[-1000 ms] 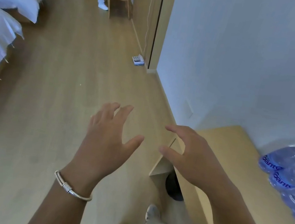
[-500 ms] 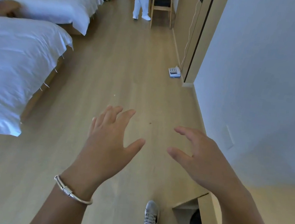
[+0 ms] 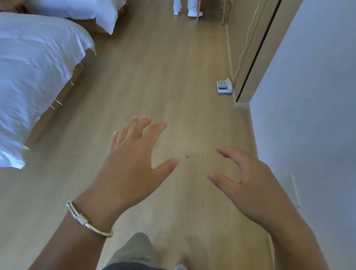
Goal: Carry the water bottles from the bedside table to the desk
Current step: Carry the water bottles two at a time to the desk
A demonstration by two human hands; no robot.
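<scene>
Hovering above the wooden floor [image 3: 158,74], left hand [image 3: 131,167] and right hand [image 3: 254,189] spread, holding nothing.

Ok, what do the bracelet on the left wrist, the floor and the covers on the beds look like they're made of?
Bracelet: looks like polished silver-toned metal, with bright glints and a wire-wrapped section.
Floor: light wood or wood-look laminate; plank seams and faint grain show, with a soft satin sheen.
Bed covers: white woven fabric, probably cotton, matte and softly creased; the exact fibre cannot be told.
</scene>
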